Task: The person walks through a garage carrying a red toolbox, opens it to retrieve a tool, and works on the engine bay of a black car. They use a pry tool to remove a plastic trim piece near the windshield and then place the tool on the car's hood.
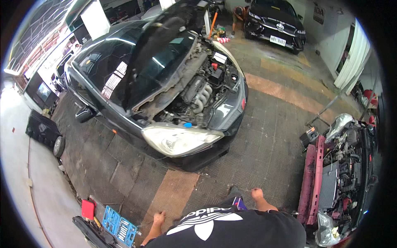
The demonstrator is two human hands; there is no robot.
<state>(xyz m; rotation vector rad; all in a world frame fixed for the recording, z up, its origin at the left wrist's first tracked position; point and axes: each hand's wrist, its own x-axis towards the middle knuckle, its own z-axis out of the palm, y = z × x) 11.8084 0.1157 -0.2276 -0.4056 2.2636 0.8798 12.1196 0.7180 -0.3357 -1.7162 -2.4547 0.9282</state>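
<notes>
My left hand hangs low over the floor, its fingers curled and nothing showing in them. On the other side of my black shirt, my right hand is also loosely closed, with no object visible in it. Neither touches anything. Ahead of me stands a dark car with its hood raised and its engine exposed. Its clouded headlight faces me, and a small blue item lies just above it. Nearest my left hand is an open blue socket set case.
A red case lies beside the socket set. To the right stands a stripped front end with a reddish bumper beam. Another black car is parked at the back, with a person bending beside it. A detached black panel leans left.
</notes>
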